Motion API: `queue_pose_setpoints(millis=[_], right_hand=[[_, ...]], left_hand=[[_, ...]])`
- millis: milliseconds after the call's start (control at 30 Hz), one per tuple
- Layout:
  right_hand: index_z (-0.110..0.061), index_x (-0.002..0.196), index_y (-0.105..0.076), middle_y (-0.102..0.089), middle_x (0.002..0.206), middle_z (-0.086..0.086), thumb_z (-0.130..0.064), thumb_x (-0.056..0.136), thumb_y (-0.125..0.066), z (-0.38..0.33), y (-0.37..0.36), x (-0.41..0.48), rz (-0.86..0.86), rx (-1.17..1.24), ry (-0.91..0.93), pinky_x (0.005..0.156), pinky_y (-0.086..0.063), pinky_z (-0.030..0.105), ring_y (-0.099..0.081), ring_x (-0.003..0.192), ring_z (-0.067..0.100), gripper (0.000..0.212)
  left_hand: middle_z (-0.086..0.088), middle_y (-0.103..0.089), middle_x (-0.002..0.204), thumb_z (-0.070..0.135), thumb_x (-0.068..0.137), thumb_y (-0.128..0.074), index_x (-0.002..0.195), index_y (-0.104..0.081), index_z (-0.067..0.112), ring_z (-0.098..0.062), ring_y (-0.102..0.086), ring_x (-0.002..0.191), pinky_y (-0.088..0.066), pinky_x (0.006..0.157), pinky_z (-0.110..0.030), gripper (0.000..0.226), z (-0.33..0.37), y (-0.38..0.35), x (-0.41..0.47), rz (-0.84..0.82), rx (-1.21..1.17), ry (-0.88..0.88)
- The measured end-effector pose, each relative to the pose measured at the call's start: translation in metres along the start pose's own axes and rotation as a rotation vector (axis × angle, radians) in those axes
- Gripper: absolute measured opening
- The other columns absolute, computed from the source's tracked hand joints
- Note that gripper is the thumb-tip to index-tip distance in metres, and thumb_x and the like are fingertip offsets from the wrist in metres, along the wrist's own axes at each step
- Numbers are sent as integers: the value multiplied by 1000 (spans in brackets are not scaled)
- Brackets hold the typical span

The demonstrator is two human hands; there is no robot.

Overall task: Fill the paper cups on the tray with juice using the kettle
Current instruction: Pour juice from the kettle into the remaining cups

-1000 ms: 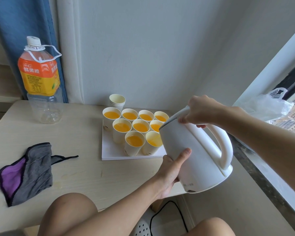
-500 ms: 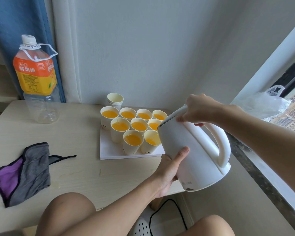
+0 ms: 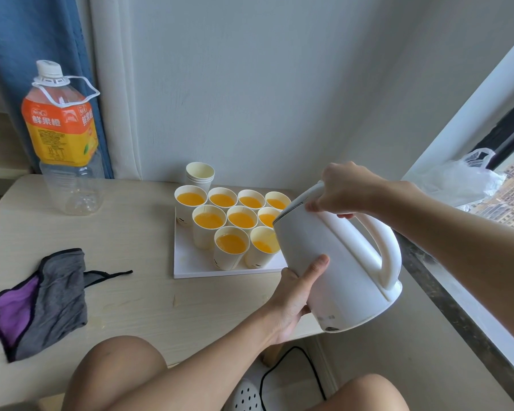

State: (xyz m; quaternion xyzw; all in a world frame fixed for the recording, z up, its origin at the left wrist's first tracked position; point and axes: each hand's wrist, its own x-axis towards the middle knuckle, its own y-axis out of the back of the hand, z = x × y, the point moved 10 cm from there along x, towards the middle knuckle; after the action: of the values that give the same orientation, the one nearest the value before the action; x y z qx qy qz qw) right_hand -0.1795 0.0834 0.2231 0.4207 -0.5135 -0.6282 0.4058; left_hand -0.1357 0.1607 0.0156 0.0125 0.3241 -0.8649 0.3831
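A white plastic kettle (image 3: 339, 262), smooth and rounded with a thick loop handle, is held tilted to the left at the right edge of the tabletop (image 3: 131, 307), its spout rim over the near-right corner of the tray (image 3: 190, 266). The right hand (image 3: 347, 188) grips the top of the handle beside the lid, its fingers (image 3: 318, 206) curled tightly round it. The left hand (image 3: 294, 295) clasps the kettle's lower wall, thumb laid up the near side; its other fingers go behind the body, out of sight.

The tray is a flat white square slab. On it stand nine paper cups (image 3: 230, 250), plain white and tapered, packed in rows of four, three and two, rims touching. Each holds opaque orange juice (image 3: 240, 219); the near-right cup is partly hidden by the kettle. Just behind the tray's far-left corner is a short stack of cream cups (image 3: 199, 173).

At the far left stands a clear ribbed plastic bottle (image 3: 63, 134) with an orange label, white cap and carry loop. A crumpled grey and purple cloth (image 3: 42, 301) lies near left on the pale wood-grain surface. A thin translucent plastic bag (image 3: 457, 182) sits on the sill at right.
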Motion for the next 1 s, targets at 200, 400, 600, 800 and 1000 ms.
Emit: queue_pose_setpoints(millis=[200, 400, 600, 800, 1000], right_hand=[[-9, 63, -59, -58, 44, 1, -39, 84, -72, -3, 1, 2, 13, -21, 16, 49, -40, 24, -60, 46, 19, 39], [-8, 65, -63, -60, 46, 2, -36, 83, -71, -5, 2, 3, 19, -27, 29, 51, -42, 24, -59, 46, 19, 34], [-7, 80, -66, -62, 50, 3, -35, 83, -71, -6, 2, 4, 22, -12, 33, 52, -44, 24, -59, 42, 18, 29], [-7, 81, -67, -61, 49, 2, -35, 83, -72, -6, 2, 4, 21, -16, 32, 52, -43, 23, -59, 44, 18, 29], [-8, 80, -67, -62, 49, 3, -35, 82, -72, -7, 2, 6, 27, -18, 36, 55, -48, 24, -59, 42, 18, 28]], left_hand=[[-9, -71, 127, 70, 54, -80, 140, -51, 14, -20, -67, 109, -58, 80, -32, 106, 0, -1, 0, -14, -22, 0], [-4, -74, 122, 67, 62, -78, 135, -59, 19, -21, -66, 109, -58, 92, -39, 89, 0, -2, 1, -25, -30, -15], [0, -76, 115, 62, 71, -74, 130, -62, 22, -20, -67, 107, -56, 97, -43, 72, 0, -4, 1, -40, -38, -19], [-2, -75, 117, 60, 74, -72, 132, -61, 20, -20, -67, 108, -57, 97, -41, 71, 0, -5, 0, -48, -54, -12], [0, -75, 113, 61, 74, -72, 130, -61, 21, -20, -66, 109, -55, 100, -44, 70, 0, -6, 0, -56, -65, -14]])
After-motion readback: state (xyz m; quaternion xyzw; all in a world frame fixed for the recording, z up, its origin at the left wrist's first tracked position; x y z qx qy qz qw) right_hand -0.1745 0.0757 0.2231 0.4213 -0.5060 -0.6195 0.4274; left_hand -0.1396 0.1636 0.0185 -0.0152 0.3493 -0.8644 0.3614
